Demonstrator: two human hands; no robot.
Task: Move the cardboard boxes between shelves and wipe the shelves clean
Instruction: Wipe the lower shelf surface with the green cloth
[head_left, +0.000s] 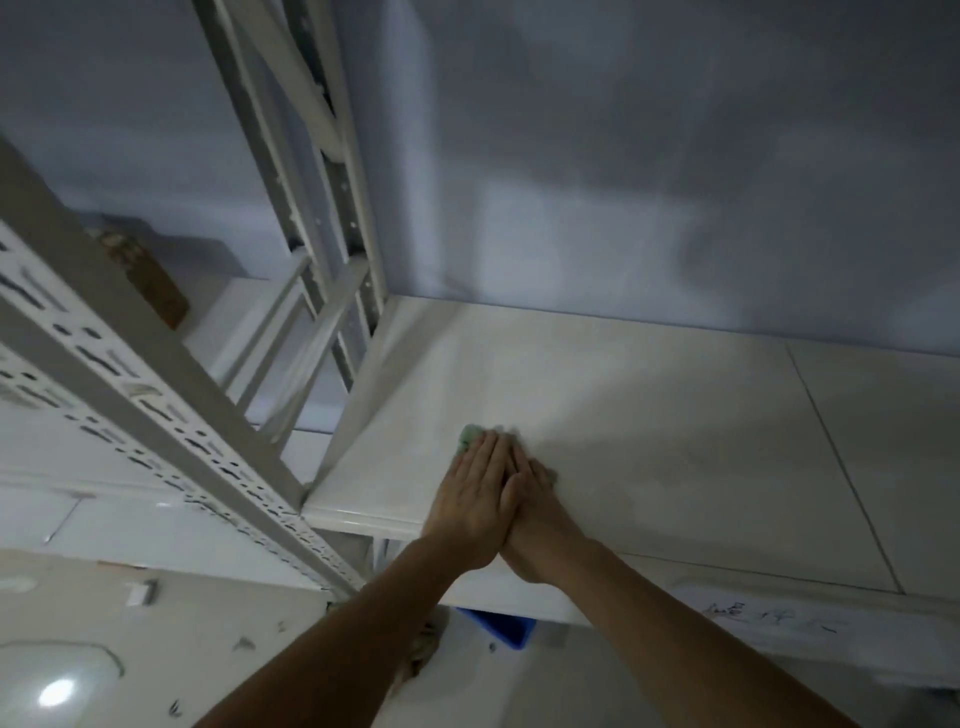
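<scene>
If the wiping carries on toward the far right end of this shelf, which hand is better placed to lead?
Probably the right hand: it lies on the right side, nearer the unwiped stretch of shelf. The left hand overlaps it, both pressing the green cloth.

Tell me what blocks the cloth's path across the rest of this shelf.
Nothing visible does. Both hands, left over right, press the green cloth near the shelf's front left corner; the surface to the right and back lies bare up to the wall.

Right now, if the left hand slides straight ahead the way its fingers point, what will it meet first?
Probably only the bare white shelf board; the left hand, pressing the pale green cloth, points toward the grey back wall, though depth is unclear.
</scene>
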